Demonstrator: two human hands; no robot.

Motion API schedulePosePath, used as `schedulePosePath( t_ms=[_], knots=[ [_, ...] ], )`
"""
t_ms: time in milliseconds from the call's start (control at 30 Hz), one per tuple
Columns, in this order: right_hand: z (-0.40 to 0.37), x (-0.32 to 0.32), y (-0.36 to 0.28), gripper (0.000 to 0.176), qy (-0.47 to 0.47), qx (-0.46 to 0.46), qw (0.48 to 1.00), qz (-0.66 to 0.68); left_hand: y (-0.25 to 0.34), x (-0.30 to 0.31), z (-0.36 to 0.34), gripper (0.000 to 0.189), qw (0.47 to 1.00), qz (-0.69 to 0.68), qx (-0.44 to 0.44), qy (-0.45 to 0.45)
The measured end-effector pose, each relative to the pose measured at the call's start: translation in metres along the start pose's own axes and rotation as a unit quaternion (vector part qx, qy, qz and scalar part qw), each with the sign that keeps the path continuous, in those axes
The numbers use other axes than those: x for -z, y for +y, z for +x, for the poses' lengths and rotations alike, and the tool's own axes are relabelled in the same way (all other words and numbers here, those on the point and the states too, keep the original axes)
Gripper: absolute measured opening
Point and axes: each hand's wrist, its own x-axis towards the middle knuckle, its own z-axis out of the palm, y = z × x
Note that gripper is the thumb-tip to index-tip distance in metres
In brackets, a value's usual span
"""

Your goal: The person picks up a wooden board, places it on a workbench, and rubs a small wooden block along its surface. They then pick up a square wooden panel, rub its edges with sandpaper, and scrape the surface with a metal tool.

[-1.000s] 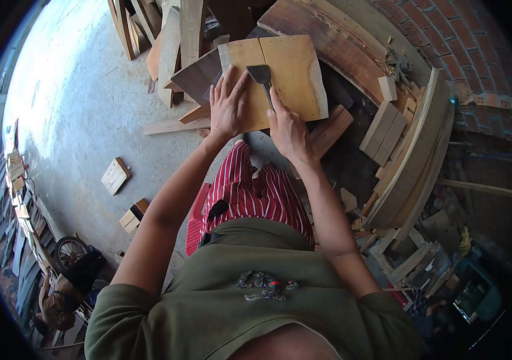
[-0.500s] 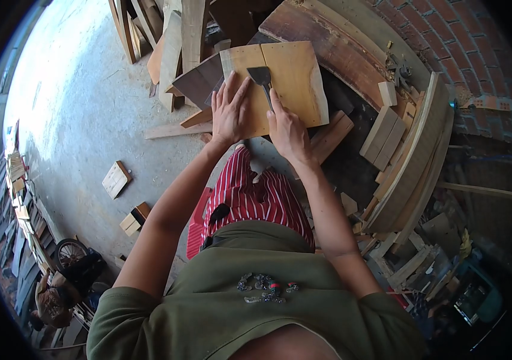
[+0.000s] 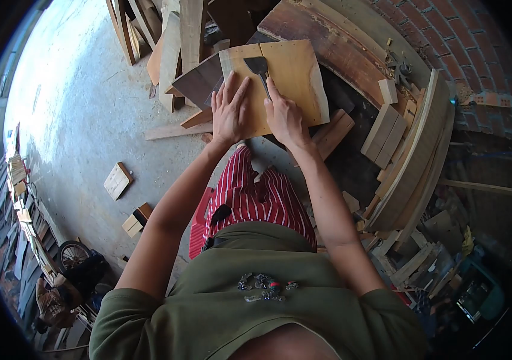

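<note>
In front of me lies a pale yellowish wooden board with a seam near its middle and a rough right edge. My left hand rests flat on the board's left part, fingers spread. A putty knife with a dark, flared blade is in my right hand, index finger stretched along its shank. The blade lies against the board's upper middle, just right of my left fingertips. My right palm hides the knife's handle.
Dark planks lie under the board. A stack of long curved boards and small wood blocks stand at the right, before a brick wall. Offcuts lie on the concrete floor at left. Another person is at lower left.
My right hand has pushed the putty knife slightly away from me and to the left across the board. My left hand has stayed in place.
</note>
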Motion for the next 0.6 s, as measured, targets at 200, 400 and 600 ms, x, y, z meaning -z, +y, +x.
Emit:
schedulePosePath(
  t_ms=[200,400,600],
  knots=[
    [-0.001,0.000,0.002,0.051,-0.006,-0.009,1.000,-0.022,-0.001,0.000,0.002,0.054,1.000,-0.008,-0.001,-0.005],
    [0.009,-0.004,0.003,0.052,0.012,0.015,1.000,-0.021,0.000,0.001,0.002,0.054,1.000,-0.008,0.004,-0.006],
    [0.019,-0.004,0.001,0.054,-0.018,-0.026,0.999,0.000,-0.001,0.000,0.001,0.053,1.000,-0.008,0.000,-0.005]
  ],
)
